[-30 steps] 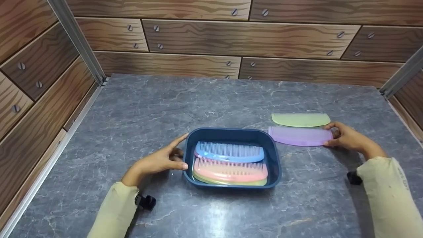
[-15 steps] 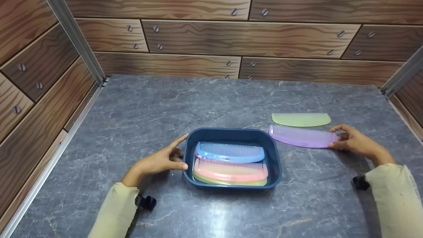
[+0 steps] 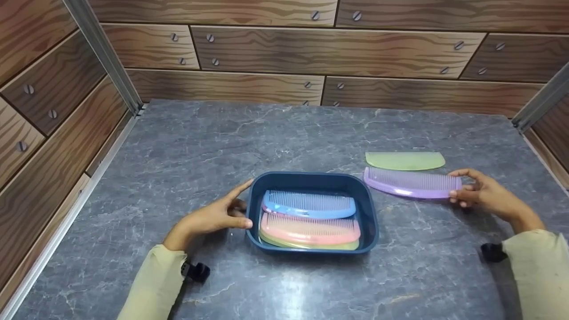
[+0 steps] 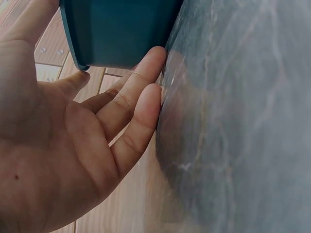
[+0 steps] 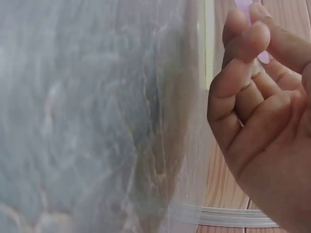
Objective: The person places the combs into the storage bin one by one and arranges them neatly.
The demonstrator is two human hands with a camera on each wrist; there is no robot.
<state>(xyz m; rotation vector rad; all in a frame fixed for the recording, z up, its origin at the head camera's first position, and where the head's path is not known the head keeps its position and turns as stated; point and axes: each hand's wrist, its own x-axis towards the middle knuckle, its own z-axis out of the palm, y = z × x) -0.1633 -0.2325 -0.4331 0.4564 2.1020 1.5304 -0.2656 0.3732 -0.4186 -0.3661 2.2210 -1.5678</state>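
Note:
A purple comb (image 3: 413, 184) lies in my right hand (image 3: 484, 193), pinched at its right end between thumb and fingers, teeth facing the far side. In the right wrist view only a small purple tip of it shows beyond the curled fingers (image 5: 238, 82). My left hand (image 3: 211, 218) rests against the left side of a dark blue plastic tub (image 3: 375, 222), with index finger and thumb spread along its wall. The left wrist view shows its lower fingers (image 4: 148, 109) loosely extended at the tabletop beside the tub. Inside the tub lie a blue comb (image 3: 311, 205) and a pink comb (image 3: 311, 231) over a yellow-green one.
A light green comb (image 3: 404, 161) lies on the grey marbled table (image 3: 222, 133), just behind the purple one. Wood-patterned panels (image 3: 284, 49) stand at the back and sides, with metal frame posts (image 3: 104, 55) at the corners.
My right hand has shifted right and slightly toward me, and the purple comb has moved with it, its teeth now showing more clearly. My left hand and the tub have stayed put.

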